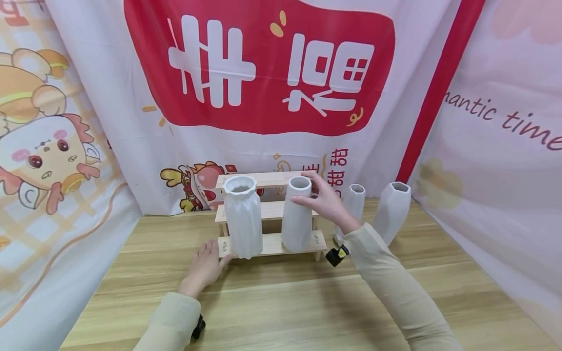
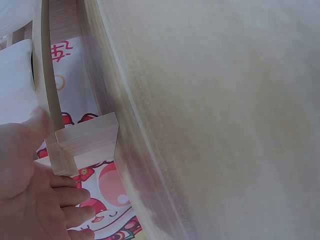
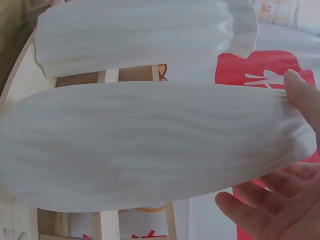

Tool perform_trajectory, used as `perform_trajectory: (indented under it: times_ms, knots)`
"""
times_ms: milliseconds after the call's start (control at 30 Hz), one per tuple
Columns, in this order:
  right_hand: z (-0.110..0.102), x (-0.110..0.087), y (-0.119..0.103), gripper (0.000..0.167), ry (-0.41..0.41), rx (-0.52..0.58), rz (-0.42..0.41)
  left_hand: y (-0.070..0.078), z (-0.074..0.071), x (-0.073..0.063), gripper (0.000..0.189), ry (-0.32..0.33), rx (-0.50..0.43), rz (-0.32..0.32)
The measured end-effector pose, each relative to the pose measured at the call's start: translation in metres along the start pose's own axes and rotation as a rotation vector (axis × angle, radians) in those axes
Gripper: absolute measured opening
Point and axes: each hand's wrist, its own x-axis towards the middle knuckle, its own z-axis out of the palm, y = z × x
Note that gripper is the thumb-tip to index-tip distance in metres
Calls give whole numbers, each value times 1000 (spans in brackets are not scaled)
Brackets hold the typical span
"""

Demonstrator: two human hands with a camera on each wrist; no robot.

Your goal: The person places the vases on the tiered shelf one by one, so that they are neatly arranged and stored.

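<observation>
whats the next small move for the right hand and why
Probably loosen the right hand gently from the smooth vase: it stands upright beside the ridged vase and its base seems to rest on the lowest shelf. The left hand touches that shelf's left end, which may help steady it.

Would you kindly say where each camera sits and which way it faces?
On head: faces forward and down at the wooden stand; left hand, right hand, sleeves show.
On left wrist: faces stand and tabletop; left hand shows.
On right wrist: faces the held vase; right hand shows.
Head and right-wrist views share the ridged vase.
</observation>
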Motion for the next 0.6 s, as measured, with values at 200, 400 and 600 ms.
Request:
perform_trajectory:
  times_ms: [200, 400, 600]
  knots:
    - [-6, -2, 2, 70, 1, 0, 19, 1, -1, -1, 74, -6, -3, -1]
    - [-12, -5, 3, 71, -8, 16, 31, 2, -2, -4, 74, -4, 1, 3]
    - [-19, -8, 3, 71, -19, 31, 33, 1, -2, -4, 74, -2, 3, 7]
